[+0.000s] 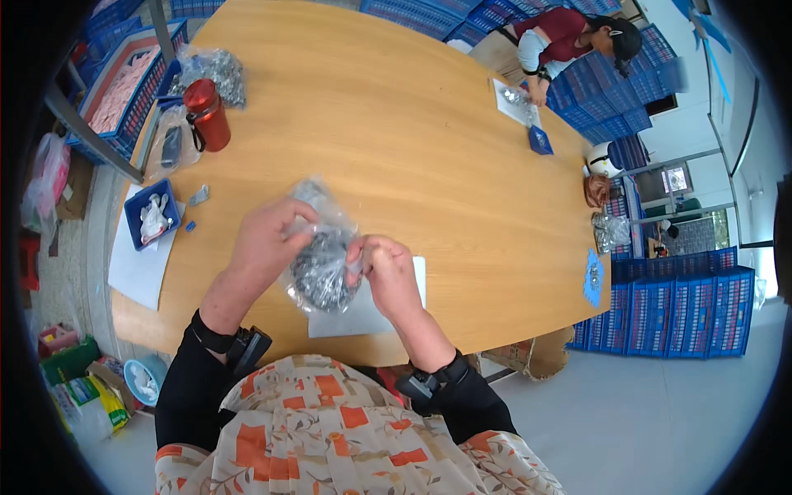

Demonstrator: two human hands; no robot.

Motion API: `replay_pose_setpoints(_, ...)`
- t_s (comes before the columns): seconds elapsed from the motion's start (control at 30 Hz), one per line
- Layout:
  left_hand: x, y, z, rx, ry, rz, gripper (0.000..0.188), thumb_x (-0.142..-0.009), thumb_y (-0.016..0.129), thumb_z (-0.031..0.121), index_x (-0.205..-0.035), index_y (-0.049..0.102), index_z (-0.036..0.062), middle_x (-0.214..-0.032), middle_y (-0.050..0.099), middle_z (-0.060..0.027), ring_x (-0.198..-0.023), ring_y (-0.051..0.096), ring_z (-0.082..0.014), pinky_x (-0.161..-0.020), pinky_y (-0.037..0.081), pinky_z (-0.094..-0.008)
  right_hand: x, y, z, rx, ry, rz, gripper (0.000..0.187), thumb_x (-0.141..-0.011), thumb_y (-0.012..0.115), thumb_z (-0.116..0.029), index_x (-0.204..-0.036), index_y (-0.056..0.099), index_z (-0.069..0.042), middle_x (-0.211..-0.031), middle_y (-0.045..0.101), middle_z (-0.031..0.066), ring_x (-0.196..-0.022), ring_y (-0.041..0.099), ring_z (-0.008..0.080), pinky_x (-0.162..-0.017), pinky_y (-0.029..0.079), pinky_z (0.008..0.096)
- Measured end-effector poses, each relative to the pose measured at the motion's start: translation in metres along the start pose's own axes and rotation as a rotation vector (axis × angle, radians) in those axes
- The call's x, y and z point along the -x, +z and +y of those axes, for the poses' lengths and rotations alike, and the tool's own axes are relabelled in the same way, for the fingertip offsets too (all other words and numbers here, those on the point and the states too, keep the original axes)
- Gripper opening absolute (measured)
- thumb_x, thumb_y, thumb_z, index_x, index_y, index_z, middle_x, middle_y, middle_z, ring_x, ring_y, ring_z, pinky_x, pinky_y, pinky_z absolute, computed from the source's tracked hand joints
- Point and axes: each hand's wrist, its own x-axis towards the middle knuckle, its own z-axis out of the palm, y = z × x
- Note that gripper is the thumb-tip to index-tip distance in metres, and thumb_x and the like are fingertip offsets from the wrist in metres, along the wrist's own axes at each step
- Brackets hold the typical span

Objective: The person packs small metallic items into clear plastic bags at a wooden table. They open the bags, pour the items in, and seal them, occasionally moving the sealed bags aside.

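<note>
Clear plastic bag (318,285), holding what look like small metallic pieces, is pinched by the left hand (271,233) and right hand (388,268) over the counter (396,157). White paper (363,320) lies beneath the bag; a red flask (214,128) stands beyond it, leftward.

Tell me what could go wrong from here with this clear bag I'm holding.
The clear bag, pinched between your left hand and right hand, looks thin and might tear or slip, spilling its shiny grey contents. Loose pieces could then miss the white sheet below and scatter over the table.
</note>
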Motion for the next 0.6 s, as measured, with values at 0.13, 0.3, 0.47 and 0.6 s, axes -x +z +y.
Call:
replay_pose_setpoints(0.13,0.033,-0.002,-0.017,-0.287,-0.154,0.215,0.021,-0.083,0.069,0.007,-0.103,0.062,0.0052,-0.085,0.064,-0.0085,-0.073,0.059,-0.0191,-0.066,0.047,-0.0322,-0.005,0.007,0.005,-0.092,-0.061,0.060,0.019,-0.087,0.044,-0.007,-0.074,0.056,0.000,-0.091,0.064,0.0098,-0.064,0.060,0.0174,-0.063,0.050,0.0296)
replay_pose_setpoints(0.3,0.068,0.000,-0.063,0.502,-0.646,0.139,0.012,-0.094,0.060,0.012,-0.103,0.061,0.0044,-0.084,0.062,-0.0014,-0.075,0.058,-0.0074,-0.068,0.048,-0.0262,-0.007,0.020,0.005,-0.169,-0.053,0.095,0.019,-0.089,0.045,-0.008,-0.073,0.053,0.000,-0.095,0.062,0.0120,-0.066,0.061,0.0202,-0.066,0.051,0.0315)
replay_pose_setpoints(0.47,0.074,-0.008,-0.024,0.840,-0.557,-0.192,0.019,-0.098,0.057,0.021,-0.099,0.063,0.0037,-0.075,0.059,0.0031,-0.069,0.058,-0.0062,-0.061,0.049,-0.0259,-0.014,0.016,0.016,-0.051,-0.044,0.133,0.022,-0.093,0.046,-0.011,-0.074,0.053,-0.002,-0.097,0.062,0.0112,-0.068,0.061,0.0200,-0.069,0.051,0.0308)
replay_pose_setpoints(0.6,0.071,0.012,0.008,0.526,-0.582,-0.185,0.026,-0.100,0.054,0.026,-0.096,0.062,0.0016,-0.067,0.055,-0.0023,-0.062,0.053,-0.0103,-0.057,0.045,-0.0317,-0.019,0.018,0.011,-0.040,-0.114,0.120,0.024,-0.095,0.046,-0.012,-0.075,0.054,-0.002,-0.097,0.061,0.0092,-0.073,0.061,0.0186,-0.072,0.052,0.0302)
